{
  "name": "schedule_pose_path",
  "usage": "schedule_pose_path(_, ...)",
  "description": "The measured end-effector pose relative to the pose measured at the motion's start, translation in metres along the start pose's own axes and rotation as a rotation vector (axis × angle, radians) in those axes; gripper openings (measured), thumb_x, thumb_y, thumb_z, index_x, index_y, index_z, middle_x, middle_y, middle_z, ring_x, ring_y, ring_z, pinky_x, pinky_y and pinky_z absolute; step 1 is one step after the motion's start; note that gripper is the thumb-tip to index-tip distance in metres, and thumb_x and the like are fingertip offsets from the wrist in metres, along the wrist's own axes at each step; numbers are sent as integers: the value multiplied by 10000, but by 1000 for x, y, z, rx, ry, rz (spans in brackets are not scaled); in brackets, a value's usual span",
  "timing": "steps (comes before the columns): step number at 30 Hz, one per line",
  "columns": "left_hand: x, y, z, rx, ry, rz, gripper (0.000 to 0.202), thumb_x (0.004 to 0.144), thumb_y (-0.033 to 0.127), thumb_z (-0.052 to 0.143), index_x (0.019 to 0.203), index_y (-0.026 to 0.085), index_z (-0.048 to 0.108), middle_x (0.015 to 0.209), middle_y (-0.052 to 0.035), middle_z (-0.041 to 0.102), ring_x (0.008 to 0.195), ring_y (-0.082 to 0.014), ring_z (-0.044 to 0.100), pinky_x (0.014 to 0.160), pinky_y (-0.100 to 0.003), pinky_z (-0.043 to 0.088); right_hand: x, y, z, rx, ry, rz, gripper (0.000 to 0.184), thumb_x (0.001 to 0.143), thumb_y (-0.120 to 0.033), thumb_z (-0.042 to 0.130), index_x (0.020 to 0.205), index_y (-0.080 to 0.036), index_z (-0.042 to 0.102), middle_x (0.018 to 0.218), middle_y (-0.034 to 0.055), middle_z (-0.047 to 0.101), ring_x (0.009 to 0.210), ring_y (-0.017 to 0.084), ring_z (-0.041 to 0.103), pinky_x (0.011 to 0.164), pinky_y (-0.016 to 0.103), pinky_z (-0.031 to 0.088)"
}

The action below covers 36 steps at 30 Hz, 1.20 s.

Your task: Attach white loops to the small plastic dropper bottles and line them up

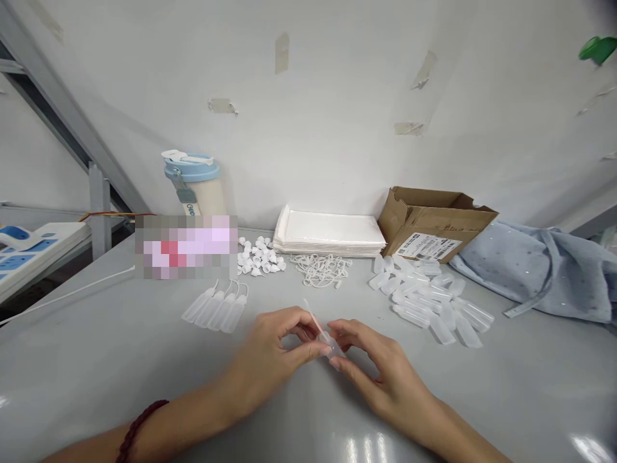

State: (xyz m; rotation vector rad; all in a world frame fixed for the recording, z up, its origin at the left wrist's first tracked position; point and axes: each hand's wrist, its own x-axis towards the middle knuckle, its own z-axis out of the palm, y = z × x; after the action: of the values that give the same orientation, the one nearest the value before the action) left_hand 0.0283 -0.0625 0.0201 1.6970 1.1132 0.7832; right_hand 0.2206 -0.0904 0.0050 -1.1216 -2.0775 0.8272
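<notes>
Open tabletop [511, 386] beside hands [393, 374], piled bottles [412, 316] right, carton [448, 222] behind

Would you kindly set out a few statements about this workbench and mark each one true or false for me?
1. The left hand and the right hand are both touching one small translucent plastic bottle. True.
2. A dark red braided bracelet is worn on the right wrist. False: the dark red braided bracelet is on the left wrist.
3. A cream-coloured tumbler has a light blue lid. True.
4. An open brown cardboard box stands left of the stack of flat white packets. False: the box stands right of the stack.
5. The heap of loose translucent plastic bottles lies left of the tangled white straps. False: it lies right of them.
</notes>
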Motion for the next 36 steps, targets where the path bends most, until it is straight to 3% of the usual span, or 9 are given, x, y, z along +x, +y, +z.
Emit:
schedule_pose_path(7,-1,0,2,29,14,2,14,739,204,668,732,194,661,661,40,643,640,-117,600,621,-225,470,1,-5,1,33,13,-75,347,884,-128,479,1206,-256,511,1006,44,636,859,157,593,759,287,509)
schedule_pose_path(12,-2,-4,3,151,49,101,51,744,236,701,776,204,678,712,28,661,665,-122,607,628,-226,491,1,-4,3,180,55,74,248,877,-196,520,1116,-231,579,991,48,651,845,161,612,770,303,511)
schedule_pose_path(18,-5,-17,7,329,203,520,144,830,203,621,971,177,609,902,-35,660,771,-133,620,694,-241,538,2,-7,3,417,76,329,241,867,-326,564,1084,-226,599,880,31,699,821,170,652,740,296,506)
schedule_pose_path(22,-6,-17,8,446,223,751,167,869,143,558,1036,144,550,909,-77,645,805,-162,612,697,-286,552,3,-9,1,555,66,401,285,839,-359,605,1087,-218,601,765,5,698,740,155,643,741,295,500)
schedule_pose_path(26,-6,-13,6,660,237,936,239,865,65,510,1098,117,511,872,-90,655,838,-199,628,709,-327,560,4,-8,2,609,70,419,328,826,-382,618,1110,-221,590,825,18,715,765,156,647,739,290,496)
schedule_pose_path(28,-6,-12,5,664,249,953,252,862,57,503,1107,115,505,869,-92,658,857,-203,631,728,-328,560,4,-8,2,604,70,418,337,824,-386,619,1115,-218,588,847,27,719,768,159,645,719,288,493)
schedule_pose_path(30,-7,-12,4,585,245,887,276,859,73,525,1129,115,489,920,-107,651,889,-202,620,753,-325,558,4,-9,3,606,58,424,323,829,-389,612,1096,-209,596,836,32,723,752,161,642,705,291,490)
schedule_pose_path(32,-8,-12,4,523,205,831,319,853,103,557,1159,111,467,996,-130,634,949,-208,600,804,-334,551,3,-10,3,628,43,437,312,831,-389,610,1078,-199,599,824,35,727,754,163,645,732,302,491)
schedule_pose_path(36,-10,-11,4,581,111,849,344,852,153,589,1164,86,462,1082,-168,606,1058,-236,565,891,-357,530,4,-10,2,653,51,463,312,820,-390,623,1066,-201,596,809,27,725,759,159,648,739,293,493)
